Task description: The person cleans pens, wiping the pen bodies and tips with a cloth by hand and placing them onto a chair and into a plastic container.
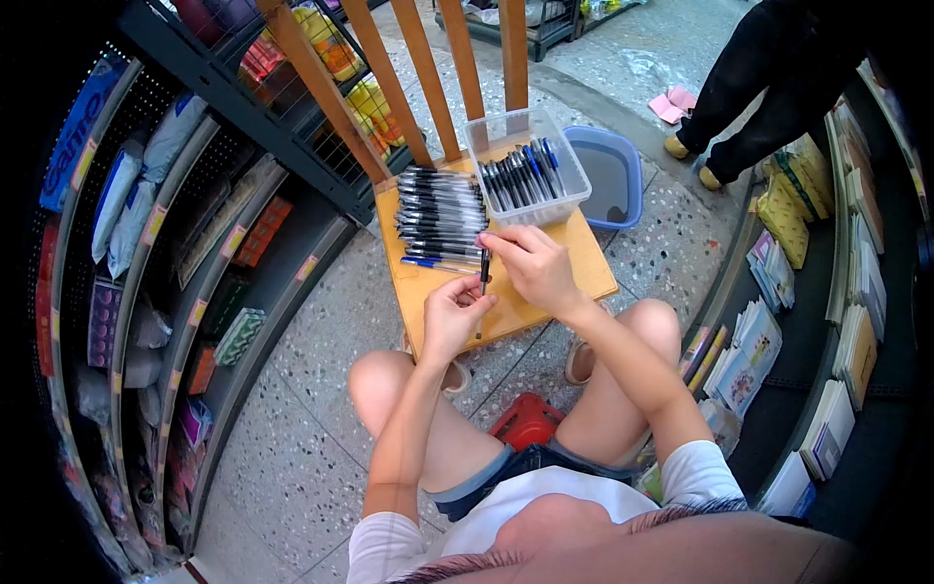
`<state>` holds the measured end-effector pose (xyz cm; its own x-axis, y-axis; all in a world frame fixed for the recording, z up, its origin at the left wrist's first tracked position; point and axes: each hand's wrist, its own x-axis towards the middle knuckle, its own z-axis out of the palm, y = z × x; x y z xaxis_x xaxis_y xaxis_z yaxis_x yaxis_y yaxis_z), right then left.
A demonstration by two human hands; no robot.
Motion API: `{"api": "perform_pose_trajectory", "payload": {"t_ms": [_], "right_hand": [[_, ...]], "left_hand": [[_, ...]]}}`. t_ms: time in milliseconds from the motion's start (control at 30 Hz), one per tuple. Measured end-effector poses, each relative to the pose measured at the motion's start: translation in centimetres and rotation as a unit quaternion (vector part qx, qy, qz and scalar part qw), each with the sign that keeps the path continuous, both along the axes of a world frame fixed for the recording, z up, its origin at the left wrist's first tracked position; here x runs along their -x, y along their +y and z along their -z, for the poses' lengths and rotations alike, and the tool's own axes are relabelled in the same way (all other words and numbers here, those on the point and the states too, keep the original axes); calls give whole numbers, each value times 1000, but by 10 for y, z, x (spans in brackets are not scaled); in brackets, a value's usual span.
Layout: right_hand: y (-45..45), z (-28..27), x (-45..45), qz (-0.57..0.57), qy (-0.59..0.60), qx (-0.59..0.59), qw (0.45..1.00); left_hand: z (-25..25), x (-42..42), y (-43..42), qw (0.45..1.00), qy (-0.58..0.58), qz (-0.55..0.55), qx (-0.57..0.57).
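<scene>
A dark pen [484, 265] stands roughly upright in the view between my two hands, over the front of a wooden chair seat [574, 277]. My left hand [454, 316] pinches its lower part, while the fingertips of my right hand [530, 265] are closed on its upper end. Just beyond my hands, a stack of pens [438, 209] lies side by side on the seat, mostly clear with black ends. A blue pen [438, 265] lies at the near side of that stack. To the right sits a clear plastic box [545, 216] with black and blue pens inside.
A blue-rimmed basin [632, 195] is on the floor behind the chair. Curved-looking shelves [224, 258] with packaged goods stand on the left, and shelves with notebooks [749, 355] on the right. Another person's legs [759, 88] are at the upper right. A red stool [525, 420] is beneath me.
</scene>
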<state>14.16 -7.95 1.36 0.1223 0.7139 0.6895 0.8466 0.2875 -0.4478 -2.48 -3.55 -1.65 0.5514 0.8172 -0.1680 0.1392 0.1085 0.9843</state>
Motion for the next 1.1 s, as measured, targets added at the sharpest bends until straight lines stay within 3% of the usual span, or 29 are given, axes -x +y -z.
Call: {"api": "perform_pose_trajectory", "payload": {"t_ms": [467,667,867,1100], "right_hand": [[-11,7,24,-51,-89,29,994],[-10,-8,16,13,-84,18,996],[-2,-2,4,4,62,12,998],[2,4,4,-29,315,95,944]], "left_hand": [[4,4,3,994,40,-64,-80],[-5,2,0,986,111,-43,-113],[12,4,1,977,76,-40,-197],[10,2,0,987,64,-38,-145]]}}
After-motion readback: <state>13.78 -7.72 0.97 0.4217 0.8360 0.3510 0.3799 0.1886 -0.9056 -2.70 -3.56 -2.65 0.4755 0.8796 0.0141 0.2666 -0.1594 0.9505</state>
